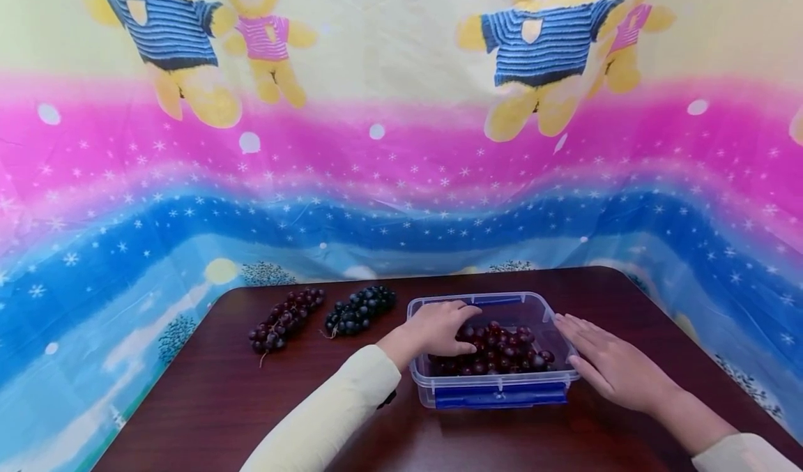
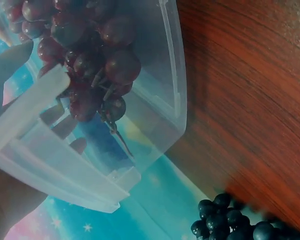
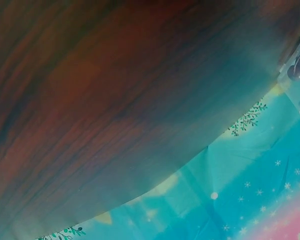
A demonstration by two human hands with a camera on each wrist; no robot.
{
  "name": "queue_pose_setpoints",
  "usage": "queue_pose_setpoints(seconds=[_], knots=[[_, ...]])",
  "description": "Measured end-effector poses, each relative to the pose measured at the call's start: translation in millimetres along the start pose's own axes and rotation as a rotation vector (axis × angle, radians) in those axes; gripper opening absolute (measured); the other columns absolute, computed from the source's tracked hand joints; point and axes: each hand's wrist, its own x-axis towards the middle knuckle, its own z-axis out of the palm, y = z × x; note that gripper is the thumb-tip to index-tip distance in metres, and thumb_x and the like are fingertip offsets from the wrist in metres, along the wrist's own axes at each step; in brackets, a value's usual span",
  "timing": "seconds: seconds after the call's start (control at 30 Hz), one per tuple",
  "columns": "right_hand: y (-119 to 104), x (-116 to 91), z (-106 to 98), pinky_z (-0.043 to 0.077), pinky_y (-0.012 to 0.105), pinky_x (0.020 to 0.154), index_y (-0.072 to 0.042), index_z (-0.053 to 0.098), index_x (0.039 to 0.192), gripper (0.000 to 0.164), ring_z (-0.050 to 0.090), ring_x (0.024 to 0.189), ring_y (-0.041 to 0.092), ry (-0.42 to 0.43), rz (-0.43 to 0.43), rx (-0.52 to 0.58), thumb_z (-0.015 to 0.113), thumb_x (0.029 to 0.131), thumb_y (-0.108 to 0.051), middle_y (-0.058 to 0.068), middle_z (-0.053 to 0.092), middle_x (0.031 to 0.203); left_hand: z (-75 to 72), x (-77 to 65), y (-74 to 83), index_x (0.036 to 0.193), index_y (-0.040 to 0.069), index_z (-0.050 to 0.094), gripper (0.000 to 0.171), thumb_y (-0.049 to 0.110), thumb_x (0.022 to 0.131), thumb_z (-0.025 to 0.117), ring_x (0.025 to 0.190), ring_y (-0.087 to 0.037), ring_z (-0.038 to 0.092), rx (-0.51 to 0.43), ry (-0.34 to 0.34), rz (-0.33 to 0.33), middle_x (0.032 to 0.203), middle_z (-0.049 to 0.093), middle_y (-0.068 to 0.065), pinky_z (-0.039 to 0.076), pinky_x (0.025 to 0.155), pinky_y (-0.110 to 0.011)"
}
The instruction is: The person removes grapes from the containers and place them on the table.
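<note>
A clear plastic container (image 1: 495, 374) with blue latches stands on the table, holding a bunch of dark red grapes (image 1: 508, 350). Over its left rim reaches my left hand (image 1: 439, 329), fingers and thumb spread apart beside the grapes. In the left wrist view, parts of the fingers (image 2: 65, 126) show through the clear wall, and a stem hangs below the fruit. My right hand (image 1: 617, 367) lies along the container's right side, its fingers extended with the tips at the rim. Only a corner of the container (image 3: 290, 90) enters the right wrist view.
Left of the container lie a bunch of black grapes (image 1: 360, 310) and, further left, another bunch of dark red grapes (image 1: 287, 320). They rest on a dark brown wooden table (image 1: 207, 388). A printed cloth (image 1: 401, 179) with bears and snowflakes hangs behind and around it.
</note>
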Motion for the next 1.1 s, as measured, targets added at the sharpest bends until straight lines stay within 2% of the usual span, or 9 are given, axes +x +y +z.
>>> queue_pose_setpoints(seconds=[0.17,0.43,0.8,1.1], knots=[[-1,0,-1,0.006,0.016,0.112,0.001,0.045,0.143,0.058,0.008,0.143,0.001,-0.009,0.024,0.002,0.064,0.092,-0.018,0.016,0.045,0.146,2.9,5.3,-1.5,0.148,0.025,0.043,0.068,0.052,0.089,0.064,0.128,-0.015,0.048,-0.069,-0.049,-0.023,0.143,0.048,0.001,0.042,0.102,-0.034],[-3,0,-1,0.005,0.015,0.112,0.001,0.044,0.144,0.058,0.008,0.142,0.0,-0.018,0.041,0.003,0.064,0.092,-0.018,0.016,0.045,0.146,8.0,11.7,-4.4,0.147,0.026,0.043,0.069,0.052,0.088,0.066,0.129,-0.016,0.047,-0.137,-0.083,-0.024,0.143,0.049,0.002,0.041,0.103,-0.037],[-2,-1,1,0.006,0.015,0.112,0.0,0.044,0.144,0.059,0.009,0.143,0.0,-0.016,0.041,0.007,0.064,0.092,-0.017,0.019,0.046,0.143,13.6,17.9,-5.2,0.147,0.026,0.045,0.068,0.047,0.086,0.069,0.126,-0.015,0.05,-0.153,-0.122,-0.028,0.14,0.051,0.005,0.043,0.102,-0.036],[-3,0,0,0.007,0.016,0.112,0.001,0.044,0.144,0.059,0.01,0.143,0.001,-0.009,0.036,0.015,0.064,0.091,-0.017,0.019,0.046,0.143,19.3,24.7,-6.3,0.144,0.026,0.048,0.064,0.041,0.086,0.07,0.121,-0.015,0.054,-0.123,-0.156,-0.045,0.135,0.055,0.006,0.046,0.097,-0.035]])
